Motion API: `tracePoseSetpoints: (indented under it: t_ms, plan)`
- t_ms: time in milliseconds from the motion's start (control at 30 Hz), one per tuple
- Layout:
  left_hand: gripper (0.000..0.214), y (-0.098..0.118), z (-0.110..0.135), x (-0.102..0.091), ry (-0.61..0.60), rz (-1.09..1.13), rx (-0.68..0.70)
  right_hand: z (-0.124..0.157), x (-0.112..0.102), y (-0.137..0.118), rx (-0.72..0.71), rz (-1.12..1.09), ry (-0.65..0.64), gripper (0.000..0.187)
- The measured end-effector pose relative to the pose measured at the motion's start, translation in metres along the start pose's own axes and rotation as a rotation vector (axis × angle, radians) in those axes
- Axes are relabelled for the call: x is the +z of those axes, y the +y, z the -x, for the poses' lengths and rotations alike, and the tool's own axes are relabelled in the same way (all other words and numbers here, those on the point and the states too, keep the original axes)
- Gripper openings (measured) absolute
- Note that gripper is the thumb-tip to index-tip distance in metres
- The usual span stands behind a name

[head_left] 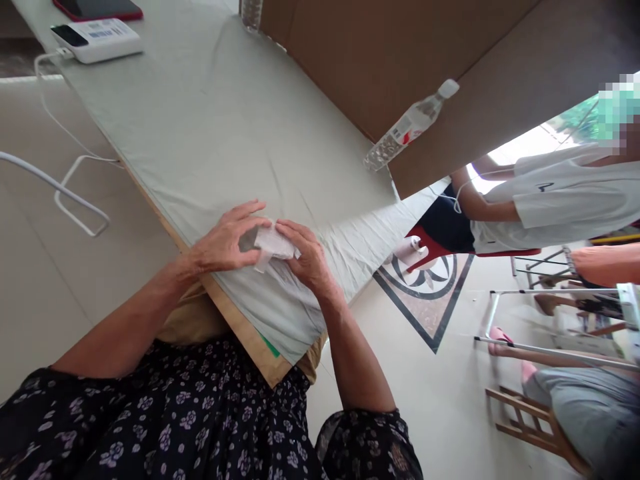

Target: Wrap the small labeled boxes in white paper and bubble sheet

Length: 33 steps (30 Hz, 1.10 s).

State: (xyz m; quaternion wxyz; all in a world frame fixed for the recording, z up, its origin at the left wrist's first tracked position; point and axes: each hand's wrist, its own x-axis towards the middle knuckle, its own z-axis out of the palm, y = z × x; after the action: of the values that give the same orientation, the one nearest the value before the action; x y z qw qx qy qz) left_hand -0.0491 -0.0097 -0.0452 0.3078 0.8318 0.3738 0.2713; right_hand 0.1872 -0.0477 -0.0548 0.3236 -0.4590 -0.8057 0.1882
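Note:
Both my hands rest on the near edge of a table covered with a pale grey cloth (pixel 210 127). Between them is a small white, crumpled packet or piece of plastic wrap (pixel 274 245). My left hand (pixel 225 240) lies partly flat with fingers spread, its fingertips touching the packet's left side. My right hand (pixel 307 257) has its fingers curled and pinched on the packet's right side. What the packet contains I cannot make out.
A clear plastic water bottle (pixel 407 127) stands by a brown cardboard panel (pixel 380 60). A white power bank (pixel 97 39) with a cable and a red-cased phone (pixel 97 8) lie at the far end. Another person in a white shirt (pixel 560 200) sits beyond the table.

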Motion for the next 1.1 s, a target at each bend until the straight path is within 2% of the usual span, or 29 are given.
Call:
tracePoseSetpoints:
  t_ms: [67,133,267,367,433,633,733,867,933,1000,1100]
  plan:
    - [0.062,-0.003,0.001,-0.004,-0.027,-0.019,0.038,-0.008,-0.004,0.005,0.032,-0.117,0.015,0.040]
    - [0.061,-0.005,-0.005,-0.004,-0.021,0.013,0.042,-0.018,-0.009,0.008,0.114,-0.267,0.018,0.037]
    - [0.048,-0.002,-0.022,-0.006,-0.043,0.228,-0.068,-0.030,-0.014,0.006,0.350,-0.556,-0.045,0.044]
    - [0.044,0.003,-0.026,-0.009,-0.115,0.409,-0.149,-0.031,-0.010,0.003,0.472,-0.646,-0.068,0.055]
    - [0.044,0.006,-0.026,-0.009,-0.106,0.456,-0.167,-0.029,-0.006,0.002,0.516,-0.645,-0.051,0.060]
    - [0.040,0.013,-0.026,-0.001,-0.044,0.363,-0.210,-0.020,-0.010,-0.002,0.439,-0.554,0.009,0.058]
    - [0.047,0.012,-0.031,0.005,-0.010,0.386,-0.236,-0.016,-0.014,-0.002,0.432,-0.556,0.029,0.065]
    - [0.066,0.006,-0.033,0.019,0.160,0.459,-0.327,-0.015,-0.009,0.004,0.469,-0.622,0.054,0.071]
    - [0.065,0.004,-0.032,0.025,0.230,0.511,-0.344,-0.015,-0.004,0.008,0.490,-0.675,0.065,0.081]
    - [0.058,0.003,-0.031,0.026,0.232,0.541,-0.335,-0.015,-0.001,0.012,0.511,-0.708,0.076,0.096]
    - [0.057,0.005,-0.030,0.020,0.141,0.584,-0.334,-0.013,0.003,0.017,0.511,-0.655,0.064,0.108]
